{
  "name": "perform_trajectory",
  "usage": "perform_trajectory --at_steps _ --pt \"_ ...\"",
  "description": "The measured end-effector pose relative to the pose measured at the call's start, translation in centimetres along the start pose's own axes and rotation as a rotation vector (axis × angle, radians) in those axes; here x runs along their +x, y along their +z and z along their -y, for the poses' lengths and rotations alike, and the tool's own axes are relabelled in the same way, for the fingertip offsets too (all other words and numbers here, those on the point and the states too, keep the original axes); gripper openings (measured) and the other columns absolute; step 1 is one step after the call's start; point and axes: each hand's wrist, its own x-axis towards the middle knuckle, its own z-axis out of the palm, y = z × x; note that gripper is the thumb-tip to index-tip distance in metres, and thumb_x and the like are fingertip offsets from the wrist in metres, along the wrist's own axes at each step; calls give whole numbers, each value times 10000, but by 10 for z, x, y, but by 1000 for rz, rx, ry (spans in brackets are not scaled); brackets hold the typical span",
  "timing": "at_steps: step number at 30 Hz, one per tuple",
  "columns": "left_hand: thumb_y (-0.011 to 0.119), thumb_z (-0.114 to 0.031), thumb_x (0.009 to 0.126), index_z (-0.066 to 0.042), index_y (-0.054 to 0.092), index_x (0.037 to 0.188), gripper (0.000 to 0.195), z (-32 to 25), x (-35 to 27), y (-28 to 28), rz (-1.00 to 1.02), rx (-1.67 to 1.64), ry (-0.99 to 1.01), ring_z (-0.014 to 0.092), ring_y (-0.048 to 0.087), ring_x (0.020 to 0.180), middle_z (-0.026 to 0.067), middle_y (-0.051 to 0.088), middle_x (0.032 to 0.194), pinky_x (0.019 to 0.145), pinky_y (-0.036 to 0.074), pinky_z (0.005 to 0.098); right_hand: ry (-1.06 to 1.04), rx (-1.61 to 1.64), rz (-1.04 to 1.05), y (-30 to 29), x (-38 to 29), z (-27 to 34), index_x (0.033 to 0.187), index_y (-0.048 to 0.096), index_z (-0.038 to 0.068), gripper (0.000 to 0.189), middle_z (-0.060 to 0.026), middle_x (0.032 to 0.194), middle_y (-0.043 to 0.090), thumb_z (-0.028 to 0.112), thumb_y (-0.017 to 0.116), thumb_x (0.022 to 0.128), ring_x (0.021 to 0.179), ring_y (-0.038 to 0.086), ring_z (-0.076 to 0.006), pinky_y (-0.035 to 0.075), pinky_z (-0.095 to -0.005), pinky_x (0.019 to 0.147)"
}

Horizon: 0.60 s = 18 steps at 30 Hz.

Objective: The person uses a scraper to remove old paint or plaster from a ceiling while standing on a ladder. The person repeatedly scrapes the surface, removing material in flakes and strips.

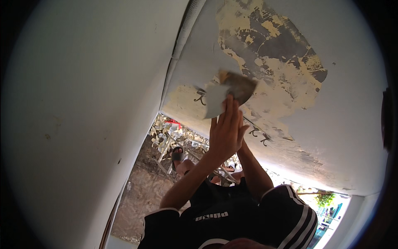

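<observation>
A broad, flat-bladed scraper (244, 85), blurred by motion, lies against the painted wall (199, 62). My left hand (224, 133) is laid flat over my right hand and the tool, back towards me, fingers stretched and thumb apart. Behind it, my right hand (241, 119) is mostly hidden; it appears to grip the scraper, whose handle I cannot see. A pale sheet of loosened paint (215, 99) curls beside the blade, left of my fingertips. Above and right of the blade spreads a stripped patch (270, 46), yellowish and dark grey with ragged edges.
Metal hooks (201, 99) jut from the wall, with more hooks (264, 142) to the right. A pipe (186, 34) follows the corner beside a second wall (84, 109). Below are ladder rails (166, 149), a sandalled foot (177, 152) and paint flakes (160, 132) on the floor (146, 190).
</observation>
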Motion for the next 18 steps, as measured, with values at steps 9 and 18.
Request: perform_trajectory --at_steps 9,18 --pt "427 -349 1051 33 159 1603 723 21 -4 13 -54 -440 -67 435 132 1550 278 121 1669 1239 129 546 139 -506 109 -5 -35 130 1476 400 41 476 -128 938 647 34 497 1011 784 623 -180 512 -323 718" --pt "400 -252 1061 50 137 1599 671 15 8 14 -132 -656 -225 453 209 1521 285 174 1655 1222 217 512 -76 -569 0 8 -38 148 1484 513 53 469 -173 1250 704 2 486 1018 869 675 -178 543 -323 834"
